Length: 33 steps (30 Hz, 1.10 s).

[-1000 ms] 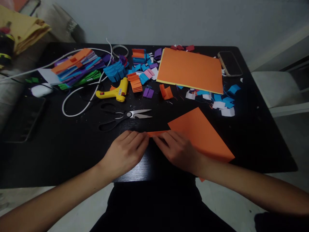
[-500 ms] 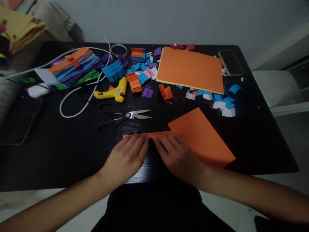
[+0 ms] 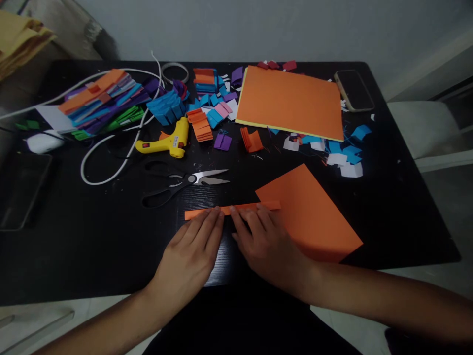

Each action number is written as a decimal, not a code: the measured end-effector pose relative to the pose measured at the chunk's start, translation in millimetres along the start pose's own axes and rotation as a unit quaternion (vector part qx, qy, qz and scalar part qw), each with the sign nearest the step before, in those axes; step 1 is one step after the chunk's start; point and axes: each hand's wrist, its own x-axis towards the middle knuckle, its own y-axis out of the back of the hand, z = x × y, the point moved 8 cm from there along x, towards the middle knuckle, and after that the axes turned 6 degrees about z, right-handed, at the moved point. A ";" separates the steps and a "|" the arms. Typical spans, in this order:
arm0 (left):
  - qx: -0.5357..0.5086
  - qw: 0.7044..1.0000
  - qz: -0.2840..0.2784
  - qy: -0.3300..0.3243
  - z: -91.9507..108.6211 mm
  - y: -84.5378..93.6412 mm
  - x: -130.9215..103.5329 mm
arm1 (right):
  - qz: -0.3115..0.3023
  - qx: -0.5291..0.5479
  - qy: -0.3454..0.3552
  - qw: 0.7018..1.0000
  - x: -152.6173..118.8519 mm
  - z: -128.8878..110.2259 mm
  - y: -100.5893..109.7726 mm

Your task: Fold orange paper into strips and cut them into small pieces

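Observation:
A narrow folded strip of orange paper [image 3: 228, 210] lies across the near part of the black table. My left hand [image 3: 192, 251] rests its straight fingers on the strip's left half, pressing it down; its thumb is hidden. On the right half, the slightly bent fingertips of my right hand [image 3: 269, 241] press the strip too, with the thumb apart from it. Under the strip's right end and partly beneath my right hand is a sheet of orange paper [image 3: 314, 212]. Black-handled scissors [image 3: 190, 179] lie with blades parted just beyond the strip.
A yellow glue gun [image 3: 173, 140], a looped white cable [image 3: 86, 172] and stacks of folded coloured paper [image 3: 103, 101] are at the back left. Orange sheets [image 3: 290, 101] lie at the back, beside a phone [image 3: 354, 91]. Paper scraps [image 3: 343, 153] are scattered around.
My fingers have drawn back slightly toward me, so more of the orange strip shows and it looks flatter. The view has shifted a little.

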 end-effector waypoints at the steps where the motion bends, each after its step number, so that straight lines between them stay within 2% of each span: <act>1: -0.001 1.000 -0.002 0.003 -0.1 -0.6 -0.4 | -0.005 0.004 -0.002 1.000 -0.1 -0.2 -1.0; 13: 0.023 0.998 -0.048 0.034 1.4 -9.1 4.3 | -0.004 0.035 -0.026 0.999 1.3 3.4 1.5; 18: 0.014 0.999 -0.026 0.035 2.4 -4.2 9.8 | 0.019 0.046 -0.053 0.997 -10.2 17.9 7.1; 24: 0.019 0.999 -0.027 0.040 2.7 -2.5 13.3 | 0.039 0.071 -0.072 0.994 -20.1 35.9 17.1; 29: 0.024 0.999 -0.028 0.039 4.0 -2.7 15.0 | 0.071 0.074 -0.063 0.993 -21.0 43.9 21.1; 33: 0.035 0.998 -0.034 0.028 6.5 -3.6 16.0 | 0.066 0.059 -0.054 0.995 -21.4 43.6 20.5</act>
